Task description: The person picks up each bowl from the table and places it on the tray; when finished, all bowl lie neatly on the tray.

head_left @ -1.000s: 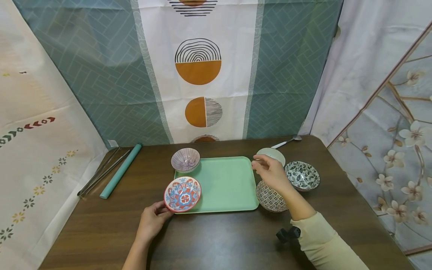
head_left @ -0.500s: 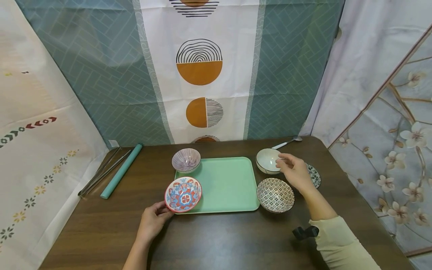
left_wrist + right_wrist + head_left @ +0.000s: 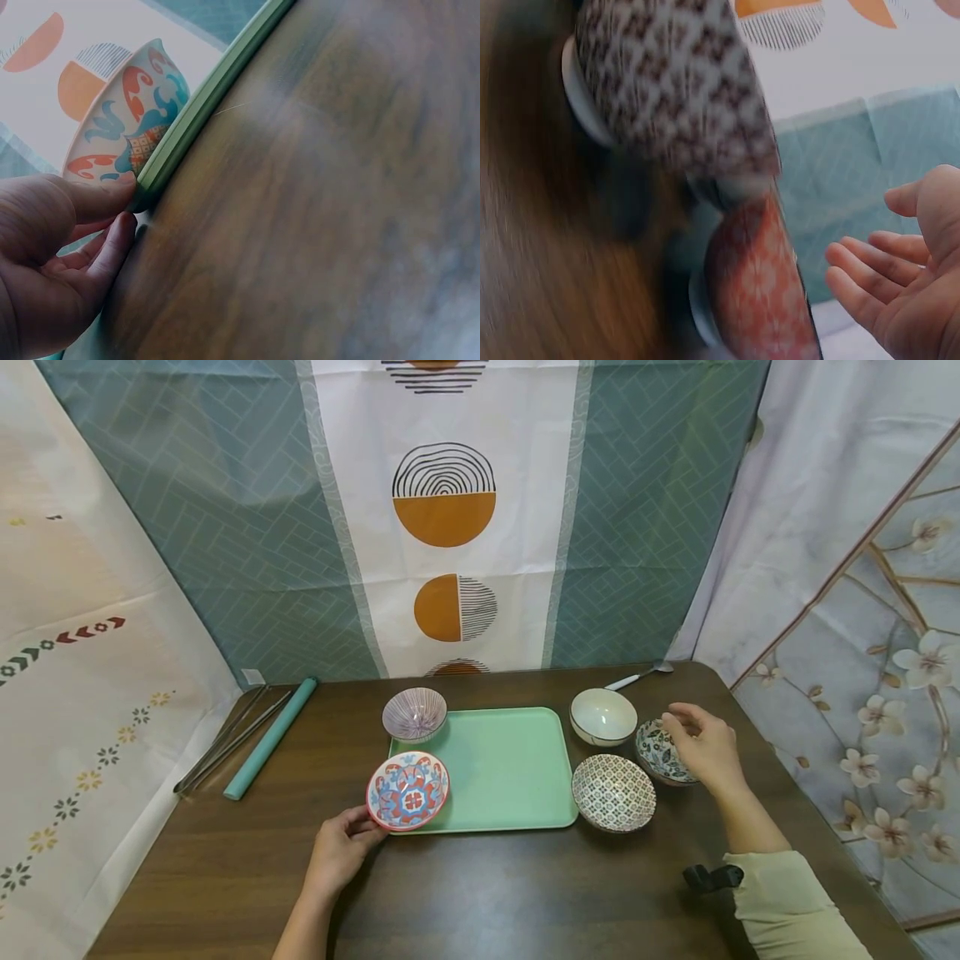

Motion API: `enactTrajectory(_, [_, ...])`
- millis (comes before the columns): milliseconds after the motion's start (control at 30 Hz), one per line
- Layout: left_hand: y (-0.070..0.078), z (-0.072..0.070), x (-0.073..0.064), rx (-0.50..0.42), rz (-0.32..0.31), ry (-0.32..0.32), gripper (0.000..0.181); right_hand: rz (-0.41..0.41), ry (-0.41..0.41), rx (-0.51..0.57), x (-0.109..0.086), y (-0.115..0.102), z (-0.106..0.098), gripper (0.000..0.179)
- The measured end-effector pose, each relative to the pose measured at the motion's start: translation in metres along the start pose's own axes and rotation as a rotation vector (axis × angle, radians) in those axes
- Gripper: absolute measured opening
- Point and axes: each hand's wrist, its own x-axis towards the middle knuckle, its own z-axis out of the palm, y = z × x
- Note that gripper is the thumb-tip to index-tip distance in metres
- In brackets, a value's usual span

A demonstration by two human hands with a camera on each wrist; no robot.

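Observation:
At its near left corner, the green tray (image 3: 510, 777) is pinched by my left hand (image 3: 341, 852), thumb above and fingers below in the left wrist view. On that corner sits a red-and-blue patterned bowl (image 3: 408, 791), close to the thumb (image 3: 112, 196). A purple-striped bowl (image 3: 415, 716) stands at the tray's far left corner. My right hand (image 3: 705, 747) hovers beside and partly over a dark floral bowl (image 3: 660, 750), hiding some of its right side. The right wrist view shows those fingers (image 3: 866, 270) loosely bent and apart from the bowl's reddish outside (image 3: 757, 289).
Right of the tray are a cream bowl (image 3: 603, 718) and a brown-patterned bowl (image 3: 613, 793). Behind them lies a white-handled spoon (image 3: 630, 680). A teal roll (image 3: 270, 739) and metal tongs (image 3: 225, 743) lie at the left. Curtains (image 3: 645, 527) hang behind the table.
My right hand has moved right, from beside the tray past the cream bowl to the dark floral bowl, uncovering the cream and brown-patterned bowls. The left hand stays on the tray corner.

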Motion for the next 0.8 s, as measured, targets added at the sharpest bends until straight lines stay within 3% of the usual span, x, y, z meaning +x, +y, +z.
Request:
enactTrajectory(400, [-0.002, 0.0, 0.002, -0.011, -0.002, -0.007, 0.035, -0.044, 0.138, -0.116, -0.004, 0.043, -0.014, 0.033])
enactTrajectory(800, [-0.003, -0.001, 0.002, -0.032, -0.004, -0.014, 0.036, 0.02, 0.019, -0.207, -0.012, 0.068, -0.012, 0.04])
